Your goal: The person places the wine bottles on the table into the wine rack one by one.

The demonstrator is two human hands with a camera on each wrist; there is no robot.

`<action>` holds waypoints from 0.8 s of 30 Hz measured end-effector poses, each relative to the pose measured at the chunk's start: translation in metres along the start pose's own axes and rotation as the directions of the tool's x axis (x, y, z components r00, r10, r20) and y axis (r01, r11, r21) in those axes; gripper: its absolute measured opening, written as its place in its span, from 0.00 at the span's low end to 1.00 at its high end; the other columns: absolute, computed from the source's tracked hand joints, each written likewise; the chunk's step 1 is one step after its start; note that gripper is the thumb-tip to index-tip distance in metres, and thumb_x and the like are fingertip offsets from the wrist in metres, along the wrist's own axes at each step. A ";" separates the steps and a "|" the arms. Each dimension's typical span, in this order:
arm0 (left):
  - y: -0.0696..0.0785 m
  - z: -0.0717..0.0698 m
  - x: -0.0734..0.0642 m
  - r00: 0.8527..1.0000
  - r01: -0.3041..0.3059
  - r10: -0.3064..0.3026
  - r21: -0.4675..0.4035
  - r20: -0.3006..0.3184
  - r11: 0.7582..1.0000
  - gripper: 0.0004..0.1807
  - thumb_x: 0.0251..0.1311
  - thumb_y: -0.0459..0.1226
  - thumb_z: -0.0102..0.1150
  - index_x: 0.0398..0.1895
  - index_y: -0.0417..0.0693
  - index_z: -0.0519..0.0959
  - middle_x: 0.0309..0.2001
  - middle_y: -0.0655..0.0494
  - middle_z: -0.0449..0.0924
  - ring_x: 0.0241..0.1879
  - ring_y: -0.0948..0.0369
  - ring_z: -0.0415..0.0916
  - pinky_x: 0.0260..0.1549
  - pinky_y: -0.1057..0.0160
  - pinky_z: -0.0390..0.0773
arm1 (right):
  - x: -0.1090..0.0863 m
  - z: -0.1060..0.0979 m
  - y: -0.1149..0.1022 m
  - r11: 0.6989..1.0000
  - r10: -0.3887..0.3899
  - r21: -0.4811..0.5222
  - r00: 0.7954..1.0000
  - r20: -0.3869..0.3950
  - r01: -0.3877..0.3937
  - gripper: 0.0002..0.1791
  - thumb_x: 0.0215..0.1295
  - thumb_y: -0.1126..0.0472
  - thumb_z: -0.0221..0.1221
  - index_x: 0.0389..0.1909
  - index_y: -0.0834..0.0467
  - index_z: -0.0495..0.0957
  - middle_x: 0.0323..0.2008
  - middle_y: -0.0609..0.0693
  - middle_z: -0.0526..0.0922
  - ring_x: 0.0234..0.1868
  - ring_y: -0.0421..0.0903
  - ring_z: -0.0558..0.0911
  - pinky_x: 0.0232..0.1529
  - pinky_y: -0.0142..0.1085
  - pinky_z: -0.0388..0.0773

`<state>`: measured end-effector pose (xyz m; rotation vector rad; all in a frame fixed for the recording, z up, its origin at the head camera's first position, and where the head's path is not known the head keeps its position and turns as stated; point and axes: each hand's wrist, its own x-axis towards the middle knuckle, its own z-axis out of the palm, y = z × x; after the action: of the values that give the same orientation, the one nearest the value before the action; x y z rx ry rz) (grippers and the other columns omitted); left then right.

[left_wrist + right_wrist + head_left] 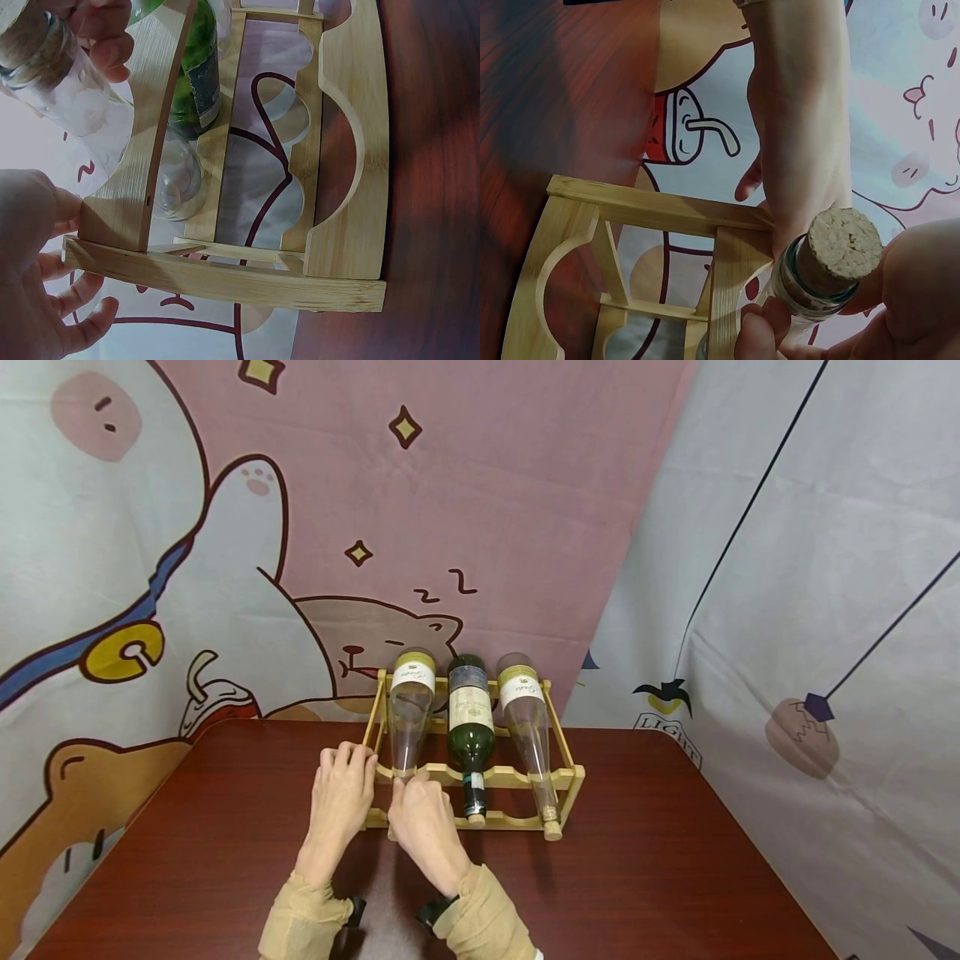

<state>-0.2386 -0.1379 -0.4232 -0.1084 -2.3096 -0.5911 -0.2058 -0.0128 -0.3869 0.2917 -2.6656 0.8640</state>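
Note:
A wooden wine rack (573, 787) stands on the table with three corked bottles lying tilted in its upper row, necks toward me. My left hand (341, 789) holds the rack's left upper corner, thumb and fingers on either side of the wood in the left wrist view. With my right hand (427, 827) I grip the neck of the left clear glass bottle (411, 718); its cork (845, 244) sticks out past my fingers in the right wrist view. Beside it lie a green wine bottle (471, 710) in the middle and another clear bottle (528, 722) at right.
The rack rests on a dark red-brown table (660, 860), toward its far edge. Behind and around hangs a cartoon-printed cloth (525, 510). A lower row of the rack (352, 157) has curved cutouts below the bottles.

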 end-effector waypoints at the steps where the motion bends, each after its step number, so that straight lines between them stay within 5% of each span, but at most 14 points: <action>1: 0.000 0.000 0.000 1.000 -0.001 0.001 0.000 0.000 1.000 0.08 0.66 0.36 0.52 0.36 0.40 0.77 0.37 0.44 0.75 0.41 0.45 0.67 0.35 0.49 0.69 | 0.000 0.000 0.000 1.000 0.005 0.003 1.000 0.003 -0.005 0.13 0.68 0.58 0.53 0.29 0.64 0.73 0.14 0.51 0.75 0.18 0.50 0.81 0.14 0.34 0.71; 14: -0.001 0.000 -0.001 1.000 -0.004 0.004 -0.002 -0.003 1.000 0.08 0.66 0.37 0.52 0.35 0.40 0.77 0.37 0.44 0.75 0.41 0.44 0.67 0.35 0.48 0.70 | 0.001 -0.002 0.004 0.999 0.017 -0.030 1.000 0.004 -0.016 0.19 0.65 0.52 0.56 0.26 0.65 0.76 0.17 0.56 0.78 0.18 0.52 0.81 0.14 0.35 0.70; 24: 0.000 0.000 -0.001 1.000 -0.003 0.003 -0.005 0.007 1.000 0.08 0.66 0.37 0.52 0.35 0.40 0.77 0.37 0.44 0.75 0.41 0.45 0.67 0.34 0.49 0.69 | -0.003 -0.012 0.006 0.990 -0.040 -0.135 0.994 -0.100 0.026 0.22 0.64 0.48 0.57 0.24 0.64 0.77 0.19 0.58 0.81 0.19 0.54 0.82 0.15 0.39 0.72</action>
<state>-0.2378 -0.1378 -0.4234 -0.1162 -2.3142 -0.5958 -0.2022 -0.0005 -0.3819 0.2517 -2.6007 0.6677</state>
